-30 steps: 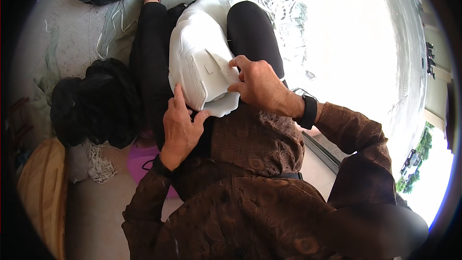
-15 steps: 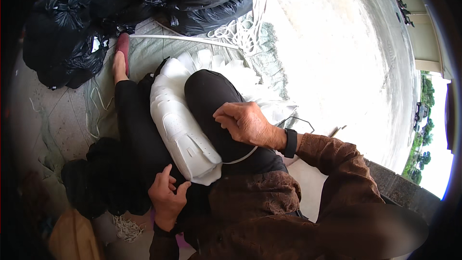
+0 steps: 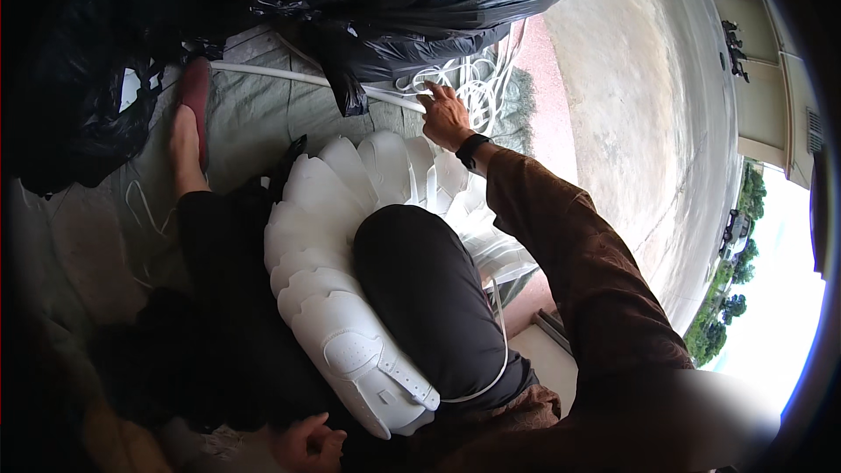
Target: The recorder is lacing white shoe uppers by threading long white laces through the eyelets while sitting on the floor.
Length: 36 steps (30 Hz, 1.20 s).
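Note:
A long curved stack of white shoe uppers point(image 3: 328, 298) lies over my lap and bends around my raised knee. The nearest upper shows a perforated toe and a strip of lace holes. A thin white cord point(image 3: 503, 333) runs around the near side of that knee. My right hand point(image 3: 445, 116) is stretched far forward, fingers apart, at the edge of a heap of white laces point(image 3: 486, 92); no lace is visibly gripped. Low in the picture, my left hand point(image 3: 308, 444) rests near the stack's near end in shadow, its fingers loosely bent and apart from the thumb.
Big black plastic bags point(image 3: 412, 0) crowd the far side and far left. A white rod point(image 3: 272, 73) lies across the green ground sheet point(image 3: 254, 118), by my foot in a red shoe point(image 3: 194, 96). Concrete paving point(image 3: 631, 79) stretches along the right.
My right hand has gone from above the knee forward to the laces. The view has shifted forward, and my left hand now sits lower in it.

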Motion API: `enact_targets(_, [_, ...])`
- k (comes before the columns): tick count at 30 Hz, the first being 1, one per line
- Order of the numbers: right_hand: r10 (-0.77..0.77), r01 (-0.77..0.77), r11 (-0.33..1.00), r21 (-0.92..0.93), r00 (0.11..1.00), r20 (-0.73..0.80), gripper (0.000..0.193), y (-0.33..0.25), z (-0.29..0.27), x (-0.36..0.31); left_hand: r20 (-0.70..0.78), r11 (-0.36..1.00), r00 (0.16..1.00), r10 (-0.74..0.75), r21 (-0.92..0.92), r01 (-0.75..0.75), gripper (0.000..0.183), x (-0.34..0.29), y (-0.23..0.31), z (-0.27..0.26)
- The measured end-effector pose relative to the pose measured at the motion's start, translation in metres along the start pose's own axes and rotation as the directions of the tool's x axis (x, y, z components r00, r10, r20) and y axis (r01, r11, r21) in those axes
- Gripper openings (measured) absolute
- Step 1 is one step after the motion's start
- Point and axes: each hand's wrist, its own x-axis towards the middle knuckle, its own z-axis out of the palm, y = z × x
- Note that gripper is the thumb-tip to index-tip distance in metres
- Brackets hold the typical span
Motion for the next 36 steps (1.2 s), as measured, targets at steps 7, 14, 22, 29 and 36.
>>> enact_targets(7, [-0.043, 0.044, 0.992, 0.116, 0.999, -0.014, 0.025, 0.025, 0.026, 0.038, 0.144, 0.996, 0.987, -0.065, 0.064, 0.056, 0.024, 0.002, -0.007, -0.004])
enact_targets(14, [0.111, -0.117, 0.979, 0.164, 0.993, 0.045, 0.007, 0.077, -0.013, -0.03, 0.112, 0.999, 0.994, -0.001, -0.038, 0.005, 0.023, 0.002, -0.007, -0.001])
enact_targets(22, [0.08, -0.095, 0.995, 0.028, 0.933, 0.352, 0.007, 0.114, -0.031, -0.202, 0.029, 0.998, 0.997, -0.067, -0.007, 0.068, 0.018, -0.004, 0.002, -0.002])
enact_targets(29, [0.26, -0.255, 0.961, 0.11, 0.965, -0.041, 0.014, 0.12, -0.084, -0.228, 0.009, 0.91, 0.938, -0.347, -0.24, 0.338, 0.027, -0.037, -0.016, 0.006])
enact_targets(36, [0.472, -0.418, 0.879, 0.231, 0.834, -0.286, 0.019, 0.11, -0.167, -0.237, -0.059, 0.891, 0.96, -0.275, -0.392, 0.231, 0.023, -0.053, -0.024, 0.016])
